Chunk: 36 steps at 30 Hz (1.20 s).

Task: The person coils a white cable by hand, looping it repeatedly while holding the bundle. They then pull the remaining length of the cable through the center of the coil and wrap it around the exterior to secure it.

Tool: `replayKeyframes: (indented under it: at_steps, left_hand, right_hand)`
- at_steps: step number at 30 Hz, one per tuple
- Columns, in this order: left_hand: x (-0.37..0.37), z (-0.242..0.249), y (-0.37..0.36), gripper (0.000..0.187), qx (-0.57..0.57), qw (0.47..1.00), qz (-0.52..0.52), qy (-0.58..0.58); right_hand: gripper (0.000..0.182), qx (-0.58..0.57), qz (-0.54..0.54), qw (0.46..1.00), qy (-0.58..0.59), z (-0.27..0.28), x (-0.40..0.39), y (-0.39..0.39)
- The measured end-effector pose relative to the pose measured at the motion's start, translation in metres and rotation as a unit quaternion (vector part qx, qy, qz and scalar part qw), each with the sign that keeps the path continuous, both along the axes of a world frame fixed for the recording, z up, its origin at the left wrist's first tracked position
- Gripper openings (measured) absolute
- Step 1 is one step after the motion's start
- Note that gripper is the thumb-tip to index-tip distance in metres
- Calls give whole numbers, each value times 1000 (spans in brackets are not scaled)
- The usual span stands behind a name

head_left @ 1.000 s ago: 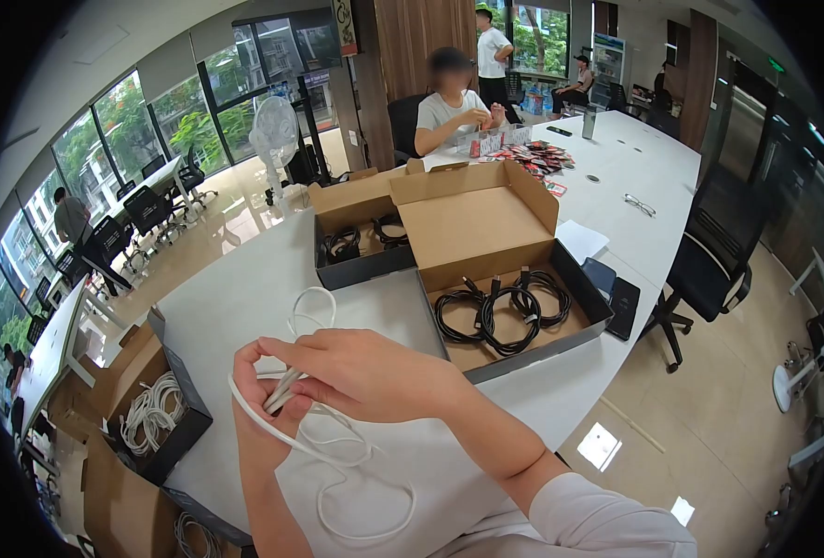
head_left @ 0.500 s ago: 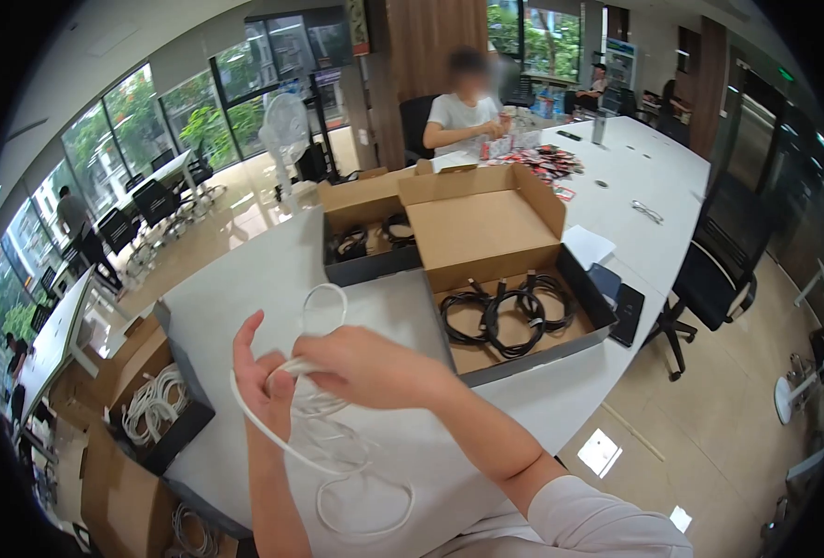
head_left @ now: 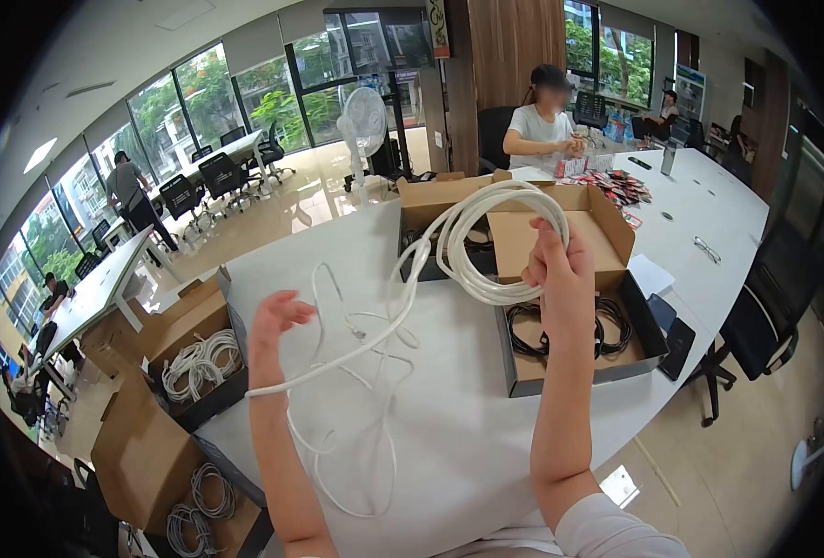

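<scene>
My right hand (head_left: 562,270) grips a looped coil of white cable (head_left: 494,294), raised above the table in front of the cardboard boxes. From the coil, a strand slants down to the left and crosses my left forearm. Nothing is held in my left hand (head_left: 280,321), whose fingers are slightly bent and apart beside the loose cable. Below, slack loops of the white cable (head_left: 393,446) trail over the white table (head_left: 458,418), with a connector end near the middle.
An open box (head_left: 575,377) of black cables stands behind my right hand, another box beside it. On the left are a box (head_left: 230,395) of white cables and one (head_left: 244,516) of grey cables. A person (head_left: 542,130) sits across the table near red packets (head_left: 621,186).
My hands have moved apart. The right hand has lifted the cable coil up and right, while the left has let go. The view has shifted left.
</scene>
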<state>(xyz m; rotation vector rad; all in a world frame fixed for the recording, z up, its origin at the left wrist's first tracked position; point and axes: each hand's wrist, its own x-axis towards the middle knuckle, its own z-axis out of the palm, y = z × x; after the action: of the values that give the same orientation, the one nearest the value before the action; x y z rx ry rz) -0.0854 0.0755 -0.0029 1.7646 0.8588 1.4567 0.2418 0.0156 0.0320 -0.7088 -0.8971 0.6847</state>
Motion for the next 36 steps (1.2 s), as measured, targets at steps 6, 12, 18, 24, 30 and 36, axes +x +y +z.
replayKeyframes:
  at_steps: [6,12,18,24,30,36]
  left_hand:
    - [8,10,-25,54,-30,926,-261,270]
    - [27,2,-27,77,80,967,-234,62]
    - [46,12,-39,82,-6,972,-148,-183]
    - [15,11,-31,52,-99,991,-89,-20]
    - [27,7,-34,77,40,999,-20,5]
    - [31,11,-34,84,116,990,-15,-80]
  right_hand:
    - [19,9,-18,1000,2,-1,-13,4]
    - [18,15,-8,1000,-4,0,-12,1]
    - [18,0,2,1000,-19,-1,-18,1]
    - [20,5,-17,1000,24,-7,-19,10]
    - [21,-5,54,994,94,-1,-21,3]
    - [15,-17,231,956,180,3,-15,0]
